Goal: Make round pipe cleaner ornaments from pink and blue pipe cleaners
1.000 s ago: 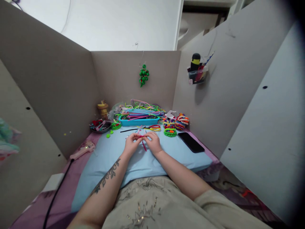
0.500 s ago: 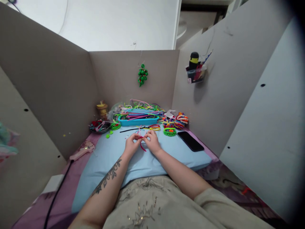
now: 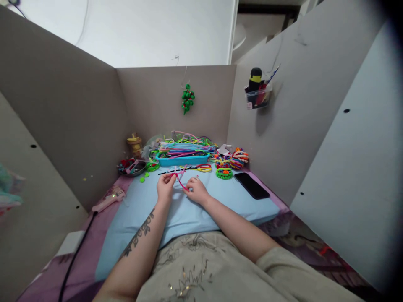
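Note:
My left hand (image 3: 165, 186) is raised over the light blue pillow (image 3: 147, 201), its fingers pinching the upper end of a pink-red pipe cleaner (image 3: 181, 181). My right hand (image 3: 195, 192) rests lower on the pillow and pinches the other end of that same pipe cleaner. The strand runs slanted between the two hands. A pale pink twisted piece (image 3: 182, 169) sticks up just beyond my left fingers. Behind the hands lies a black pipe cleaner (image 3: 166, 172).
A turquoise tray (image 3: 182, 159) of coloured pipe cleaners stands at the back. Coiled bracelets (image 3: 224, 173) and more coils (image 3: 239, 157) lie right of it, a black phone (image 3: 252, 186) further right. A small bowl (image 3: 132, 167), a glue gun (image 3: 108, 199) and grey partition walls enclose the spot.
The hands, close together before, have drawn apart: my left hand has lifted up and left, my right has dropped toward the pillow, and the pipe cleaner now stretches between them.

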